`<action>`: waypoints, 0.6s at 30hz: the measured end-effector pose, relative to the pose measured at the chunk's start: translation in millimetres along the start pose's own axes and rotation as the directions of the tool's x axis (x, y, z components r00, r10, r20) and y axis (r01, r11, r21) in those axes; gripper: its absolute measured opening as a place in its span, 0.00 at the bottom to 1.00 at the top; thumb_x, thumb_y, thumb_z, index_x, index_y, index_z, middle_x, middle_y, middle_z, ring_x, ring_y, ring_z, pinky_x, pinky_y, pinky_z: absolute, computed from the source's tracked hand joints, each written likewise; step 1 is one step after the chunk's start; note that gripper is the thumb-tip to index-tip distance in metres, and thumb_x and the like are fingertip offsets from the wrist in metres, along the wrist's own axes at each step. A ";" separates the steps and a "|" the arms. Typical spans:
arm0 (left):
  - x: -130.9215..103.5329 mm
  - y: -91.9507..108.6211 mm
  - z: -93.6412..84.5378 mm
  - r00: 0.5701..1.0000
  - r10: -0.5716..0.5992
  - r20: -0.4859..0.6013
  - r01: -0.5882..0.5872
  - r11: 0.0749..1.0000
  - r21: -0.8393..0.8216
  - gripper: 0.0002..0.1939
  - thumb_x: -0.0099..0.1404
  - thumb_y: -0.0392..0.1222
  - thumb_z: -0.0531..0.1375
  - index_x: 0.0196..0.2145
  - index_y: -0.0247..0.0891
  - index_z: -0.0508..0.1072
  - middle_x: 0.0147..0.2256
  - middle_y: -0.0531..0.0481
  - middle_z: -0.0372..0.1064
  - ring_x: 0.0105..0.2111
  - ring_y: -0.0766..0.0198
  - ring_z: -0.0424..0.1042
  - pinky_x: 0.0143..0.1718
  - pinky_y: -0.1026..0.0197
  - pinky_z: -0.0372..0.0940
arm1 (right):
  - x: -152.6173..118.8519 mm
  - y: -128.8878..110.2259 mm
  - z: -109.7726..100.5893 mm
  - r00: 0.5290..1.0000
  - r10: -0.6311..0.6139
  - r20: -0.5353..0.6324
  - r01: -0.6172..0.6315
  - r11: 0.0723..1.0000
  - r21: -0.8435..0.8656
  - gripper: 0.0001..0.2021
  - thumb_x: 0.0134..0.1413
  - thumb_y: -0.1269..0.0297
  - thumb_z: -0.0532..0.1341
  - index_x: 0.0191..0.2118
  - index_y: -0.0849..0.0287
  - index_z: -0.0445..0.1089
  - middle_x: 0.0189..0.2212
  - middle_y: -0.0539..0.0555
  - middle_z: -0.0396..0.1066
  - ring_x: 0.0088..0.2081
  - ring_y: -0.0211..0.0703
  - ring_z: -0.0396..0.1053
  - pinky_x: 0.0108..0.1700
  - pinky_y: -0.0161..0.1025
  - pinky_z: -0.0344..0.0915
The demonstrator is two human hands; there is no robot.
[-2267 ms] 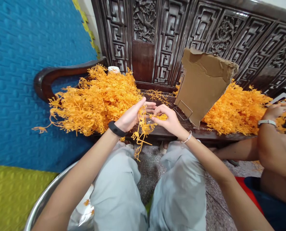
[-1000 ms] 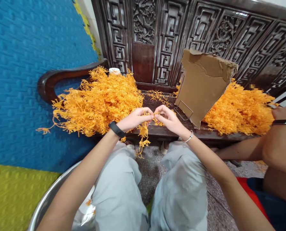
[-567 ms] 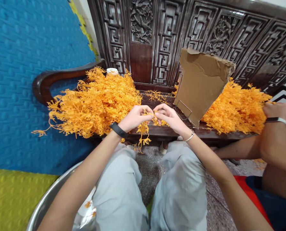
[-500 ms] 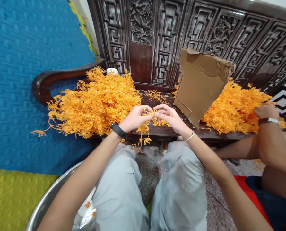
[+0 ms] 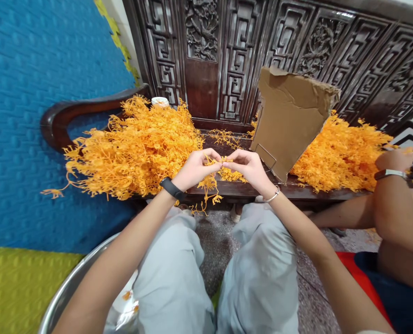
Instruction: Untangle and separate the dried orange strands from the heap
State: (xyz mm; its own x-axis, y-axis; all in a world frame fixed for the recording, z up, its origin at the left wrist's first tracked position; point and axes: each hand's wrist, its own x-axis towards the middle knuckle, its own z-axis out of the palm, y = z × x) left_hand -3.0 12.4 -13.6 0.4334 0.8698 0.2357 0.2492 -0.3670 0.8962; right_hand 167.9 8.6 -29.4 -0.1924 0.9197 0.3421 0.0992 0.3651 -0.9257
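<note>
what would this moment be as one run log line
left hand: pinching orange strands | right hand: pinching beside left hand | left pile, right pile: on bench | cardboard sheet: upright between piles

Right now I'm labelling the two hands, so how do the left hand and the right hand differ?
The left hand has a broad black band at its wrist; the right hand has a thin silvery bracelet. The left hand is nearer the left orange pile, the right hand nearer the cardboard. Both hands pinch an orange strand between thumb and fingers.
</note>
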 end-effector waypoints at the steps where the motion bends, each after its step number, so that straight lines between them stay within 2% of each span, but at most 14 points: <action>1: 0.5 0.0 0.3 1.000 -0.002 0.002 0.002 1.000 -0.007 0.11 0.52 0.44 0.60 0.29 0.33 0.68 0.29 0.52 0.66 0.25 0.69 0.65 0.29 0.64 0.59 | 0.0 0.9 0.0 1.000 -0.014 -0.010 0.014 1.000 -0.015 0.12 0.38 0.61 0.68 0.24 0.63 0.68 0.21 0.48 0.67 0.23 0.32 0.62 0.27 0.33 0.60; 5: 0.4 1.8 1.0 0.999 -0.029 0.017 0.030 0.999 -0.016 0.12 0.51 0.45 0.60 0.29 0.32 0.69 0.27 0.52 0.66 0.23 0.70 0.63 0.28 0.65 0.58 | -0.5 2.3 0.5 1.000 0.005 0.012 -0.005 1.000 0.010 0.14 0.38 0.59 0.68 0.24 0.62 0.66 0.20 0.47 0.66 0.22 0.32 0.63 0.27 0.33 0.61; 11: -5.2 12.8 -0.4 1.000 0.006 0.011 -0.006 1.000 0.029 0.08 0.52 0.42 0.57 0.25 0.33 0.68 0.21 0.55 0.61 0.21 0.72 0.58 0.23 0.66 0.53 | -2.8 -4.0 -0.6 0.978 0.115 0.173 -0.144 0.975 0.170 0.12 0.39 0.60 0.68 0.26 0.62 0.66 0.22 0.47 0.68 0.23 0.34 0.68 0.30 0.34 0.65; 15: -6.8 17.1 -0.3 0.999 -0.013 0.047 0.015 0.999 -0.051 0.07 0.51 0.39 0.55 0.20 0.34 0.66 0.16 0.56 0.57 0.18 0.73 0.54 0.20 0.67 0.49 | -4.2 -7.4 -1.1 0.939 0.155 0.308 -0.230 0.947 0.225 0.11 0.40 0.62 0.67 0.26 0.62 0.67 0.23 0.47 0.69 0.24 0.35 0.70 0.32 0.35 0.66; 18: -6.7 17.7 -0.1 0.997 -0.063 0.054 0.072 0.980 -0.186 0.08 0.49 0.38 0.55 0.16 0.34 0.63 0.13 0.57 0.55 0.15 0.74 0.52 0.18 0.67 0.43 | -5.5 -9.8 0.1 0.910 0.154 0.385 -0.274 0.919 0.282 0.10 0.40 0.63 0.67 0.26 0.63 0.67 0.23 0.47 0.68 0.25 0.34 0.69 0.32 0.35 0.66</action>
State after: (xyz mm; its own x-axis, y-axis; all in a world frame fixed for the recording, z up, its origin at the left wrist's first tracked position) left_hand -1.6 0.1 0.8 0.4628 0.8722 0.1582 0.1138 -0.2355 0.9652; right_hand 167.9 0.0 -22.2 -0.5355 0.8377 0.1069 -0.1309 0.0428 -0.9905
